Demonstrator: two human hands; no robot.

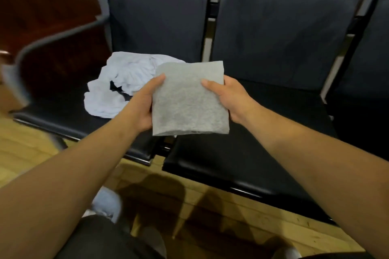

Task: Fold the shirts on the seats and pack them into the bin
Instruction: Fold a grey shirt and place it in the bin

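A grey shirt [189,101], folded into a neat square, hangs in the air above the gap between two black seats. My left hand [145,103] grips its left edge with the thumb on top. My right hand [229,99] grips its right edge the same way. Behind it, a crumpled pale blue shirt [120,84] lies unfolded on the left seat [69,118]. No bin shows in the view.
The right seat [263,143] bears nothing. A dark curved armrest [52,38] stands at the left end of the row. Wooden floor [242,214] runs below the seats, and my dark-clad legs and a pale shoe [107,202] show at the bottom.
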